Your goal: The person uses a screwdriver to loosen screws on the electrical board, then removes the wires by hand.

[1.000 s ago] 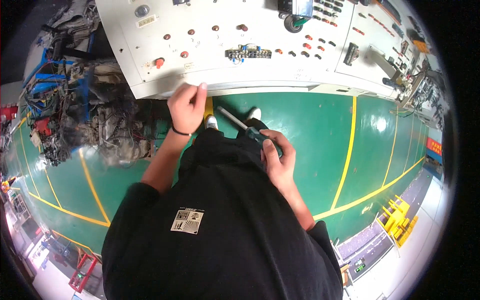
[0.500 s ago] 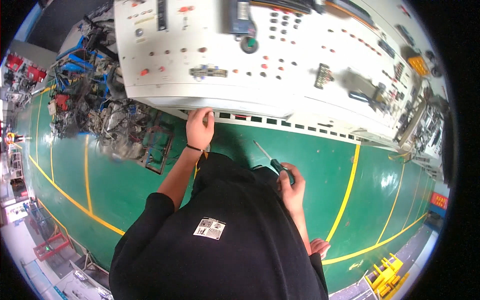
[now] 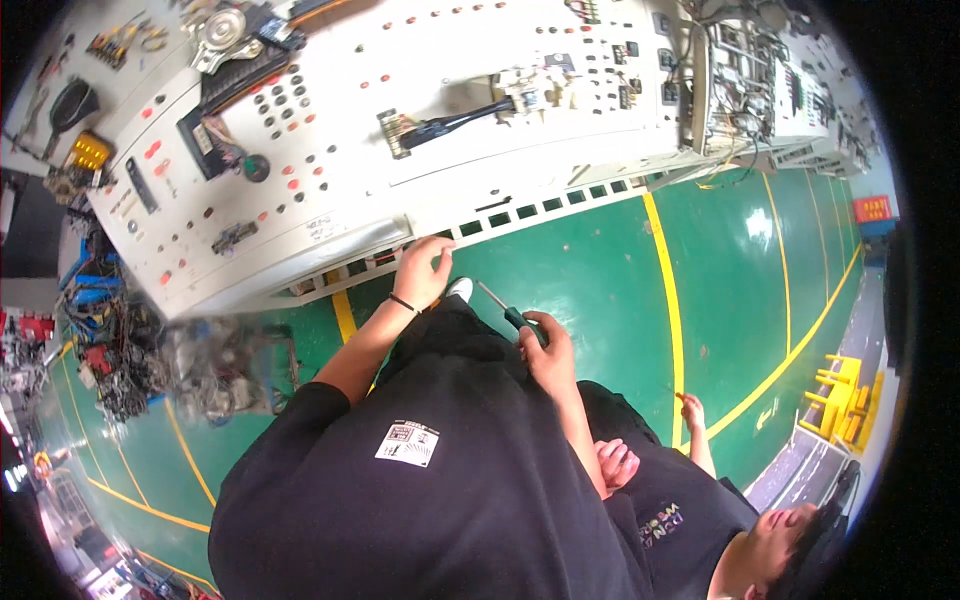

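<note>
In my right hand [image 3: 550, 352] is a screwdriver [image 3: 515, 317], gripped by its dark green handle, with the slim metal shaft pointing up and left over the floor. My left hand [image 3: 424, 270] is at the front lower edge of a white test bench [image 3: 360, 215], beside the slotted rail [image 3: 525, 212]. Its fingers are half curled with a gap between thumb and forefinger, and nothing shows in it. Whether the fingertips touch the bench edge is hard to make out. A black band circles the left wrist.
A co-worker [image 3: 680, 515] in a dark shirt is close on my right, one hand [image 3: 692, 410] stretched out. Engine parts and wiring [image 3: 215, 365] stand at the left. Yellow lines [image 3: 662, 290] cross the green floor; a yellow rack [image 3: 840, 400] is at the far right.
My view has turned to the right, so the bench has swung leftward and the co-worker has come into sight. The screwdriver stays in my right hand; my left hand remains by the bench edge.
</note>
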Tool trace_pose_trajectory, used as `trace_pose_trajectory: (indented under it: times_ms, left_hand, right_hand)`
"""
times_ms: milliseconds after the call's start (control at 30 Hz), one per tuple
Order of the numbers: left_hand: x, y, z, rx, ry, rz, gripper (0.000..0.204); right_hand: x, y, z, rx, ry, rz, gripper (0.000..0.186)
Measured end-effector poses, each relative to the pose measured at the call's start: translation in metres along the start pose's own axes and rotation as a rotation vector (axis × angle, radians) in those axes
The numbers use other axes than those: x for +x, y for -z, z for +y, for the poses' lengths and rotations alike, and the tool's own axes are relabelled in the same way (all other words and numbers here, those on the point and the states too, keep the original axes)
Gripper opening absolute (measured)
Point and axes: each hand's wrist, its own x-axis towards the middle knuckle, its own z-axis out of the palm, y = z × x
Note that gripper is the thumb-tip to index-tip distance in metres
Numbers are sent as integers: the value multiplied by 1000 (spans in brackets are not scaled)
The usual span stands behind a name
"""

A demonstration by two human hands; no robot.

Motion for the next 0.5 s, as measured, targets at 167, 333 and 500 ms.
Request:
trace_pose_trajectory:
  times_ms: [167, 333, 500]
  left_hand:
    - [27, -46, 2, 6, 38, -280, 13]
    - [72, -79, 23, -35, -35, -475, 15]
    - [93, -74, 23, -157, -15, -448, 13]
  right_hand:
    - [-6, 31, 5, -7, -72, 152, 26]
    - [6, 51, 22, 3, -157, 291, 27]
    - [47, 46, 13, -54, -215, 223, 27]
